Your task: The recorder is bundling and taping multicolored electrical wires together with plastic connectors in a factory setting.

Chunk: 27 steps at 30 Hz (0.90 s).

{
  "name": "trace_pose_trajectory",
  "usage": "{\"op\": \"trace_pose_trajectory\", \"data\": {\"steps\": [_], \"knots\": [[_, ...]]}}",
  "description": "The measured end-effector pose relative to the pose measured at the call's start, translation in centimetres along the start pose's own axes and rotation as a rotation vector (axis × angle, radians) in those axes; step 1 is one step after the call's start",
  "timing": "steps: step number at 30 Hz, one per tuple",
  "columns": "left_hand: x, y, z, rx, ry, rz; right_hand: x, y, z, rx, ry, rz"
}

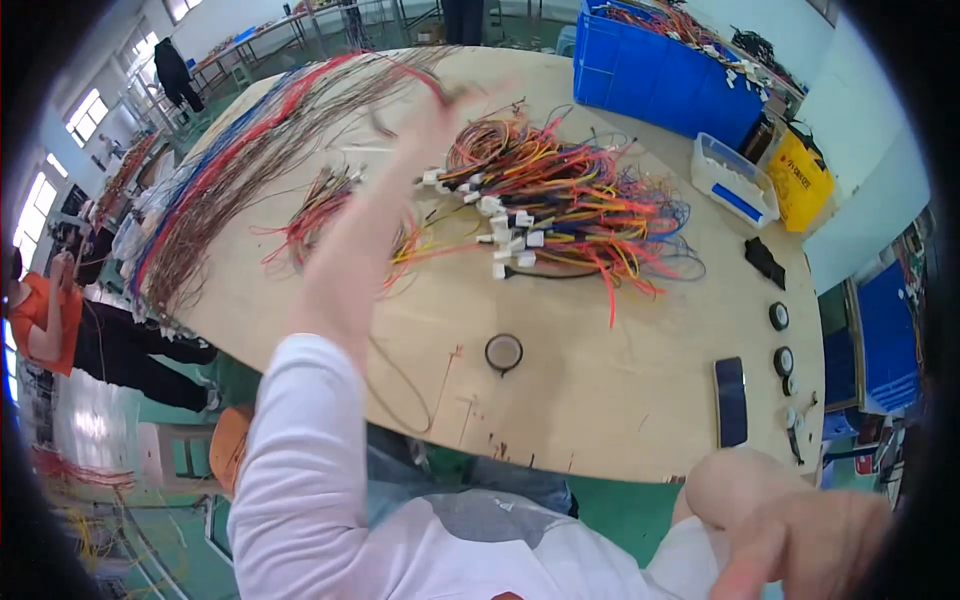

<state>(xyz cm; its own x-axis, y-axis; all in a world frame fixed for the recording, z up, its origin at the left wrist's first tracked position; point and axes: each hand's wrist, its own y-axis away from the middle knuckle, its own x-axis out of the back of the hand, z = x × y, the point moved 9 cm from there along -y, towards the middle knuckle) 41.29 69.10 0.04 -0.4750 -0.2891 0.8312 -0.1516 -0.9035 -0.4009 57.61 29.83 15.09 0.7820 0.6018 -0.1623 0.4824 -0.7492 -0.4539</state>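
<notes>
My left arm stretches far across the table, and my left hand (436,118) is smeared by motion near the far edge. Beside it lie the ends of long loose wires (290,105), red, blue and brown, fanned along the left rim. Its fingers are too blurred to read, and a wire in them cannot be made out. A pile of bundled wires (570,190) with white connectors (515,235) sits right of the forearm. A smaller wire bundle (320,215) is partly behind the arm. At the lower right, off the tabletop, my right hand (815,545) is blurred too.
A roll of black tape (503,353) lies on the wooden table (600,400) near me. At the right are a phone (731,402), more tape rolls (779,316), a clear plastic box (735,180) and a yellow bag (800,180). A blue crate (665,90) holds wires. Another person (60,310) stands left.
</notes>
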Motion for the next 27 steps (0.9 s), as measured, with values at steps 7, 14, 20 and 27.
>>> {"op": "trace_pose_trajectory", "data": {"steps": [7,14,20,27], "knots": [[-5.8,4.6,-3.4,0.020,0.049,0.144,5.3,-6.1,10.5,-0.145,-0.129,0.134],[12.5,34.1,-10.7,0.001,0.237,0.625,7.1,-5.7,24.3,-0.476,-0.288,0.353],[9.1,59.6,-34.4,1.121,-0.662,-0.197,3.3,-7.6,32.3,-0.793,-0.450,0.196],[4.3,62.1,-48.7,1.077,-0.904,-0.699,0.0,-7.8,33.8,-0.903,-0.144,0.208]]}}
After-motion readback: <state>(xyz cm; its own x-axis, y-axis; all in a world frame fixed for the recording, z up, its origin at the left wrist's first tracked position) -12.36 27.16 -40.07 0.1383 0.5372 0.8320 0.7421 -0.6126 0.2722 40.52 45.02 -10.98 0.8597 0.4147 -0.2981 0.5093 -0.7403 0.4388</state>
